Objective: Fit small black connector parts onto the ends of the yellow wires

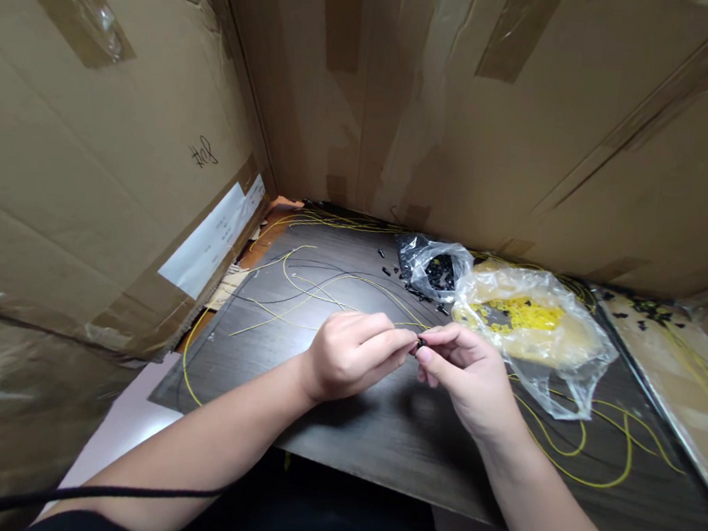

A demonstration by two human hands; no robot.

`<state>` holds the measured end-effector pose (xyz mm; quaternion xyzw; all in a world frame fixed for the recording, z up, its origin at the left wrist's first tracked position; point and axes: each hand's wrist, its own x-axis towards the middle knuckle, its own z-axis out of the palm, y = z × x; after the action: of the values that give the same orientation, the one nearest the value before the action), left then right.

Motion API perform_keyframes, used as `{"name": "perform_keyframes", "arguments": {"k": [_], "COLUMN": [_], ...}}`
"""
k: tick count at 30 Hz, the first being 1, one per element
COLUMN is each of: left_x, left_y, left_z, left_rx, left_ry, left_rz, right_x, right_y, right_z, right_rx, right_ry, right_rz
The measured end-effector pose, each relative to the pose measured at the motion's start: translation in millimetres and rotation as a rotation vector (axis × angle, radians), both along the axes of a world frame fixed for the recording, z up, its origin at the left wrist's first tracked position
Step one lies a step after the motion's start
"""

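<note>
My right hand point(467, 368) pinches a small black piece point(421, 342) between thumb and forefinger. The fingertips of my left hand point(353, 355) are pressed together and meet the piece from the other side. What the left fingers grip is hidden by the hand. Thin yellow cord point(579, 477) loops out over the table on the right, beyond my right wrist. Just past my hands sit a clear plastic bag of small black pieces point(439, 271) and a larger clear bag with small yellow rings point(531, 315).
More yellow cords point(300, 293) and thin black ones spread over the dark table point(385, 444). Loose black bits point(386, 262) lie near the smaller bag. Tall cardboard walls point(397, 108) enclose the back and left. Cords and black parts lie on cardboard point(702, 356) at right.
</note>
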<state>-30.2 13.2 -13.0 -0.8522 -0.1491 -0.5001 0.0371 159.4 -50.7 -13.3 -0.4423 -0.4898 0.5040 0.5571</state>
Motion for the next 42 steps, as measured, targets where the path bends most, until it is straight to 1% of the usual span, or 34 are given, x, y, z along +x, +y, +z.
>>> {"name": "perform_keyframes", "arguments": {"k": [11,23,27,33,42], "left_x": [-0.2,-1.4,-1.1,-0.4,-1.2], "left_y": [1.3,1.1,0.7,-0.2,-0.7], "left_z": [3.4,4.5,4.4,5.1,4.3], "left_rx": [0.104,0.102,0.110,0.093,0.093], "left_ry": [-0.019,0.003,-0.020,-0.058,-0.056], "left_rz": [0.000,-0.018,-0.014,0.022,-0.013], "right_x": [-0.3,1.5,2.2,4.0,3.1], "right_y": [-0.3,1.4,2.1,0.0,-0.9], "right_z": [-0.3,-5.7,-4.7,-3.4,-2.8], "right_rx": [0.020,0.035,0.016,-0.012,0.004], "right_ry": [0.021,0.035,0.043,0.070,0.038], "right_rz": [0.014,0.013,0.040,0.033,0.033]}}
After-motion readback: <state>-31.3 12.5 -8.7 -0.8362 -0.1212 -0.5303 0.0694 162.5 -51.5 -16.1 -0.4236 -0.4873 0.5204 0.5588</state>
